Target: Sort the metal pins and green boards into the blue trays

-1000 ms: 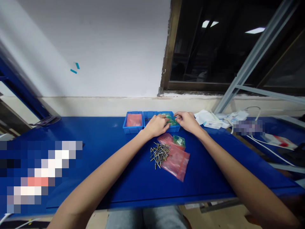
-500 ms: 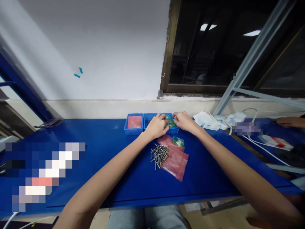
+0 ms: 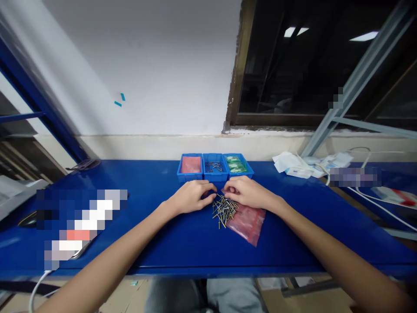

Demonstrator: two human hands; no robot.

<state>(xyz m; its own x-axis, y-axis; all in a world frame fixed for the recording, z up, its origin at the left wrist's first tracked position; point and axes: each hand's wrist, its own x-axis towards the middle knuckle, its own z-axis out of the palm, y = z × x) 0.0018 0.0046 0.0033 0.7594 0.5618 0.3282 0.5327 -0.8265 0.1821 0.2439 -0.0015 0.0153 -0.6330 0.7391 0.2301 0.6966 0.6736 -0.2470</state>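
A pile of metal rivets (image 3: 224, 211) lies on the blue table, partly against a flat pink plastic bag (image 3: 249, 221). My left hand (image 3: 198, 195) is at the pile's upper left, thumb and fingers apart with nothing between them. My right hand (image 3: 246, 191) is over the upper end of the pink bag, at the pile's upper right. Its fingers are curled down, and whatever is beneath them is hidden. Beyond the hands stand three blue bins, holding pink bags (image 3: 191, 165), several loose rivets (image 3: 214, 166) and green bags (image 3: 236, 164).
White packages and papers (image 3: 289, 165) with cables lie at the right rear of the table (image 3: 146, 243). A blurred-out object (image 3: 87, 224) is at the left, with a white cable. Metal frame posts rise on both sides, before a wall and window.
Both hands have come back from the bins to the rivet pile, leaving the bins uncovered. The small green bag on the pink bags is now out of sight. The view has shifted slightly.
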